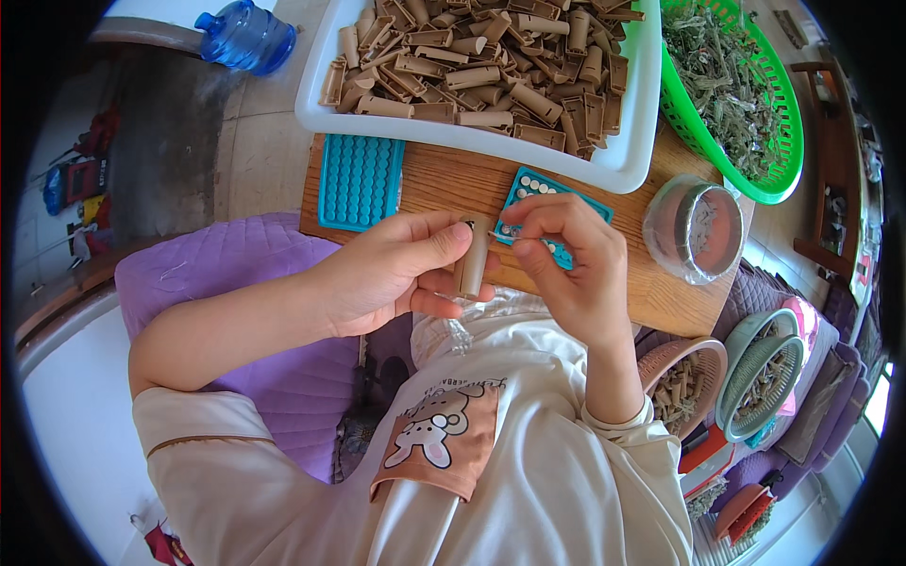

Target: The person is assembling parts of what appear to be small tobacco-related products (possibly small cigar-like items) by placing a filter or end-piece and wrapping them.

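My left hand (406, 259) is closed round a tan plastic tube-shaped casing (475, 259), held upright with the thumb near its upper end. Close beside that upper end, my right hand (571, 259) pinches thumb and forefinger together. A small pale sliver shows at those fingertips, too little to name. Behind the right hand lies a teal tray (590, 205) with small round white and reddish pieces in it, partly covered by the fingers. Another teal tray (361, 179), with rows of round hollows, rests on the table beyond my left hand.
A white bin (630, 151) heaped with tan casings (472, 75) stands at the table's far side. Right of it are a green basket (788, 141) of dried plant matter and a clear plastic-lined bowl (656, 226). A pink basket (717, 363) sits lower right, a blue water bottle (247, 38) far left.
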Tool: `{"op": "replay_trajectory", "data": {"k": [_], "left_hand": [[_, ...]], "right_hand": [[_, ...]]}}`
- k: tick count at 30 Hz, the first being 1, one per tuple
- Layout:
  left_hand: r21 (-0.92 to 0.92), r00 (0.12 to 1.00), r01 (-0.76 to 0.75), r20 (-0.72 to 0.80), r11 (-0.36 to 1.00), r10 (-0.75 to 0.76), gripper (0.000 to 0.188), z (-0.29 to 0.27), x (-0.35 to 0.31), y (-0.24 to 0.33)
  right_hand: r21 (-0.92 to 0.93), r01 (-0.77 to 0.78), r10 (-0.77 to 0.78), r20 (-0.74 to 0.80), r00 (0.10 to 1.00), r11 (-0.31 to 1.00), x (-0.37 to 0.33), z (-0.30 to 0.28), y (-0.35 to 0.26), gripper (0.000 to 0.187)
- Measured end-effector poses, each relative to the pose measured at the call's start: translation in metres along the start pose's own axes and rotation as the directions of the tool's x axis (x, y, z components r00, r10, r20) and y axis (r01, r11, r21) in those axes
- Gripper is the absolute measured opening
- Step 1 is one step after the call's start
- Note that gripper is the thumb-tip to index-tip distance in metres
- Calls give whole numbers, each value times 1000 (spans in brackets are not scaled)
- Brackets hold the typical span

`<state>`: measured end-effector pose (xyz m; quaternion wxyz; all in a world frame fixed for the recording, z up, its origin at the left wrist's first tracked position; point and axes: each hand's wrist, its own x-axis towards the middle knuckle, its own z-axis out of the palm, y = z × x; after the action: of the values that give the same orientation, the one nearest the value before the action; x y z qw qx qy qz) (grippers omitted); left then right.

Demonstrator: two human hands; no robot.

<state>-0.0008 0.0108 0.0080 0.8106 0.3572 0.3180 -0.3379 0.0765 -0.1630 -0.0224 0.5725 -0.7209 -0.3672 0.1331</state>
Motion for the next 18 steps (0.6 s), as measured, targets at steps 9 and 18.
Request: {"op": "replay_trajectory", "data": {"k": [9,18], "left_hand": [[106,997,36,57,994,-42,29,4,-5,1],[75,998,68,-15,995,-67,26,-1,-2,-3]], "right_hand": [[53,-39,33,120,992,998,0,1,-5,12],[59,-113,101,176,979,992,0,15,6,9]]}}
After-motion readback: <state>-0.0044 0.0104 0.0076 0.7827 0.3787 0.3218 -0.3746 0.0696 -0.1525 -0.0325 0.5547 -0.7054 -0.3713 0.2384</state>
